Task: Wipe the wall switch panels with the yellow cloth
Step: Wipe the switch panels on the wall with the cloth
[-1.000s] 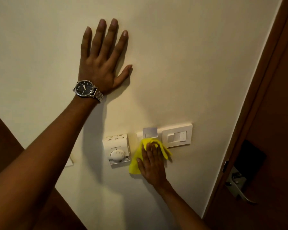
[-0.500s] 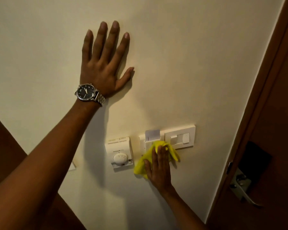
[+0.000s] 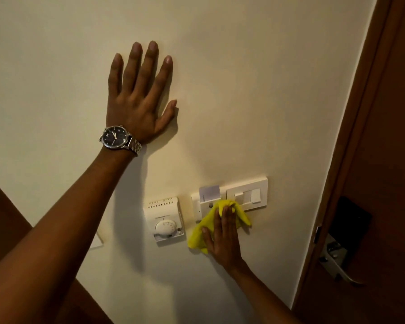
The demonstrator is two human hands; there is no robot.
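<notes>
Right hand (image 3: 222,237), lower centre of the frame: we laid it flat, palm to the wall, fingers (image 3: 225,212) extended upward, pressing the crumpled bright yellow cloth (image 3: 211,220) against the surface. The hand was not closed round the cloth; it pinned the cloth beneath the palm and fingers.

Yellow cloth: it lay bunched under our right hand, its upper edge over the lower part of the small white key-card holder panel (image 3: 202,203) and touching the lower left corner of the white rectangular wall switch panel (image 3: 246,195). One fold trailed down to the left of the thumb, another hung to the right of the fingertips.

Left hand (image 3: 138,99), upper centre-left: we held it fully open, fingers spread, palm flat on the cream painted wall (image 3: 267,90), holding nothing. A steel-banded wristwatch with a dark dial (image 3: 117,137) sat on that wrist.

Key-card holder: a pale card (image 3: 209,191) stood in its slot, just left of the switch panel.

White thermostat with a round dial (image 3: 164,219): mounted left of the cloth, apart from it.

Brown wooden door (image 3: 384,160), right edge of the frame: fitted with a silver lever handle (image 3: 337,265) below a black lock plate (image 3: 353,220).
</notes>
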